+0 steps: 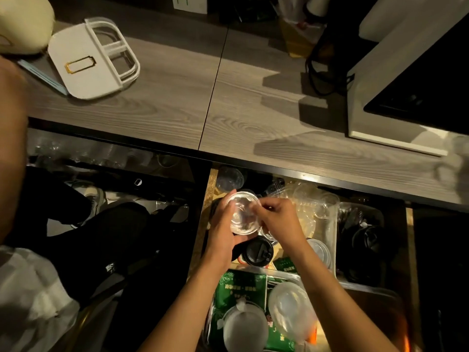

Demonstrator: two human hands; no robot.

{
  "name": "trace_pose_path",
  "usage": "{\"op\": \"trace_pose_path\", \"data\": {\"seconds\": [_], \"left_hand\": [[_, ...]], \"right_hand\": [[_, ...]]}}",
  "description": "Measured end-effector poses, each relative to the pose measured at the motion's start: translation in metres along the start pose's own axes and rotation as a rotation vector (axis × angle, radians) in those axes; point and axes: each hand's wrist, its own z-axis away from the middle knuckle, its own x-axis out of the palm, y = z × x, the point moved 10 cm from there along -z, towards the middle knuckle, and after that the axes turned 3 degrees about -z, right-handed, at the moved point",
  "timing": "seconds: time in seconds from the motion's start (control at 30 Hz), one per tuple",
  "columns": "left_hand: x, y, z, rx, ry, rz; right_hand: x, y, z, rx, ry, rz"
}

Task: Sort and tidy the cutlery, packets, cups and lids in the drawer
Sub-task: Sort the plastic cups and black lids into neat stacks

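**Clear lids in both hands, a crowded drawer below**

We've got the stack of clear lids (243,214) held up over the back of the open drawer (207,199), and the risk, as we judge it, is a slip. These lids look thin, glossy and nested; if our right hand (278,219) peels at one edge too hard, the stack could fan apart and drop into the jumble of clear cups (308,199) right behind it. The black cup lid (257,251) sits just below our hands, so a falling lid may land on it or skid into the tray of green packets (238,288). The dim light adds to it: clear plastic on clear plastic is hard to count.

Now the pose. Our left hand (222,232) comes up from below, palm cupped round the stack's left rim, fingers curled along its far edge. Our right hand reaches across from the right, thumb and fingertips pinching at the stack's right edge, wrist bent inward. Both forearms stretch out over the near tray, where frosted lids (289,308) lie on the packets.
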Motion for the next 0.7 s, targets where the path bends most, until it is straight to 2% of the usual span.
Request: {"op": "trace_pose_path", "data": {"seconds": [0.07,0.1,0.17,0.2,0.23,0.37,0.43,0.6,0.7], "left_hand": [[-0.008,-0.005,-0.002,-0.008,0.049,-0.021],[-0.013,-0.007,-0.004,-0.008,0.081,-0.031],[-0.022,-0.012,-0.007,-0.031,0.136,-0.043],[-0.025,-0.017,-0.008,-0.053,0.155,-0.043],[-0.028,-0.02,-0.01,-0.068,0.169,-0.049],[-0.036,-0.027,-0.015,-0.046,0.189,-0.101],[-0.036,-0.029,-0.017,-0.056,0.171,-0.105],[-0.032,-0.032,-0.017,-0.092,0.148,-0.05],[-0.031,-0.032,-0.016,-0.107,0.165,-0.021]], "right_hand": [[-0.003,0.013,-0.001,0.086,0.05,-0.151],[-0.012,0.023,-0.006,0.113,0.147,-0.179],[-0.033,0.043,-0.02,0.134,0.363,-0.035],[-0.037,0.051,-0.028,0.146,0.413,0.067],[-0.034,0.061,-0.038,0.167,0.406,0.153],[-0.006,0.087,-0.071,0.278,0.179,0.566],[0.0,0.091,-0.08,0.259,0.137,0.66],[-0.026,0.093,-0.071,0.272,0.275,0.696],[-0.052,0.058,-0.049,0.171,0.357,0.53]]}}
